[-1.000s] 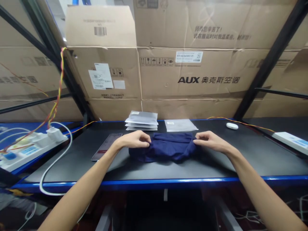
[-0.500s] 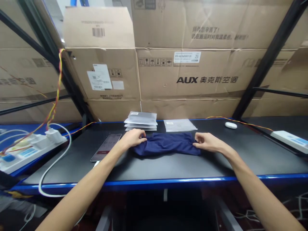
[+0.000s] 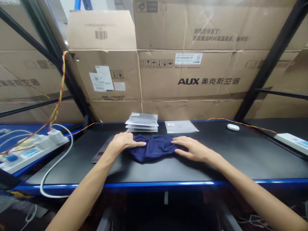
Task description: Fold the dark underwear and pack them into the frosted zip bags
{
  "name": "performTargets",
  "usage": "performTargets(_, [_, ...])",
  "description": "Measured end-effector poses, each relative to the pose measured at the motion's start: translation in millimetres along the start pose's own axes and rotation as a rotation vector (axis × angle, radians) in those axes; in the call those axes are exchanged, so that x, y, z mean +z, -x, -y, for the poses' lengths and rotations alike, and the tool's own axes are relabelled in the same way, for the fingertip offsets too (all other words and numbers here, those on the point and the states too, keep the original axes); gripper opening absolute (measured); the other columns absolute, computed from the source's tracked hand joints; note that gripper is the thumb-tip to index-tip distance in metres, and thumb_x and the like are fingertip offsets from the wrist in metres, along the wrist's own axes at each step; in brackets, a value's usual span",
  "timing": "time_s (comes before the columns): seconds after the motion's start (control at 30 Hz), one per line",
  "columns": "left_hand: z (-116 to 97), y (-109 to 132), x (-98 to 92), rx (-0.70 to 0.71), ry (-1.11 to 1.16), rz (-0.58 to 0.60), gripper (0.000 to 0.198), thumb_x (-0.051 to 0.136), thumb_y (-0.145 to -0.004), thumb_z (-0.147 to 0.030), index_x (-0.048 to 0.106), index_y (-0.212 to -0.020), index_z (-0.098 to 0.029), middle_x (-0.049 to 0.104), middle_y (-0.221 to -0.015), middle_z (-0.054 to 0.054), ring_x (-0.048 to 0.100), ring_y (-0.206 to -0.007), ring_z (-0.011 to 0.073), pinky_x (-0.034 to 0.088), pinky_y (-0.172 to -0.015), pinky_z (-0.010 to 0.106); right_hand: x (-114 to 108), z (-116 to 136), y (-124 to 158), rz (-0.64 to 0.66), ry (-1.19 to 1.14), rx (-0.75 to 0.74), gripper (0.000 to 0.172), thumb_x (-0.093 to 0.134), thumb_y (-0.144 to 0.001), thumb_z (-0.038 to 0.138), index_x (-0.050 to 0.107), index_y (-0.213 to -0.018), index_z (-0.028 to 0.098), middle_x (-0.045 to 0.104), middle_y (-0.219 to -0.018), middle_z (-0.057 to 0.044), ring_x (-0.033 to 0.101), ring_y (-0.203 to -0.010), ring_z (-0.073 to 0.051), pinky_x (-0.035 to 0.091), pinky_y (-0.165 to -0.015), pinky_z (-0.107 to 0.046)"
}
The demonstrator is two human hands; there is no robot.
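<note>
A navy blue cloth (image 3: 156, 149), crumpled and partly folded, lies on the black tabletop. At its left end, my left hand (image 3: 124, 141) lays its thumb over the fabric, with the other fingers mostly hidden behind; it grips that end. My right hand (image 3: 192, 149) rests palm down on the right part of the cloth, fingers stretched out and slightly apart. What kind of garment or piece the cloth is cannot be made out.
Behind the cloth are a stack of frosted plastic bags (image 3: 141, 122) and a single bag (image 3: 181, 126). A phone (image 3: 102, 150) lies left, partly behind my arm. Power strips (image 3: 31, 149) sit at both sides. A white case (image 3: 233, 127) is at right; cardboard (image 3: 168, 109) stands behind.
My right hand has moved left from the cloth's right end and flattened onto it. My left hand has shifted slightly left, and the left end now looks folded inward.
</note>
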State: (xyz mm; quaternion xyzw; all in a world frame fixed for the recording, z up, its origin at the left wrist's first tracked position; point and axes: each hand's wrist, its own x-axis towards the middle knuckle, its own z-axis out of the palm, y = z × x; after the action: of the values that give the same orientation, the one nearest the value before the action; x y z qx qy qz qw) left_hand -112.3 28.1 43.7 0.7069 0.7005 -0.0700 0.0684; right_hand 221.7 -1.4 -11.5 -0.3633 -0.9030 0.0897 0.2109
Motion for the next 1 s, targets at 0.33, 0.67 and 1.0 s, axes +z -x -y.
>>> performTargets(0.33, [10.5,-16.4,4.5,0.248,0.143,0.083,0.03,0.065,-0.069,-0.049,0.056,-0.069,-0.02,0.064,-0.06,0.0,0.06,-0.056,0.0191,0.042,-0.053,0.026,24.3,17.2,-40.5,0.268,-0.002,-0.076,0.051,0.033,-0.103,0.051,0.04,-0.15,0.032,0.031,-0.159,-0.003,0.02,-0.149,-0.03,0.018,-0.12,-0.056])
performTargets(0.67, [0.3,-13.7,1.5,0.341,0.348,-0.292,0.035,0.053,-0.069,-0.026,0.072,-0.098,-0.019,0.074,-0.101,0.005,0.067,-0.095,0.0246,0.048,-0.084,0.029,-0.1,2.5,-21.1,0.257,-0.073,0.014,0.062,0.047,-0.094,0.062,0.043,-0.148,0.033,0.037,-0.157,-0.003,0.026,-0.147,-0.029,0.023,-0.12,-0.05])
performTargets(1.0, [-55.0,4.4,-4.8,0.246,0.468,-0.623,0.022,0.058,-0.078,-0.035,0.072,-0.09,-0.023,0.074,-0.09,0.002,0.068,-0.086,0.0234,0.047,-0.072,0.028,-1.9,-24.1,17.9,0.18,-0.022,0.188,0.063,0.047,-0.092,0.065,0.05,-0.145,0.03,0.035,-0.158,-0.005,0.024,-0.148,-0.032,0.021,-0.121,-0.053])
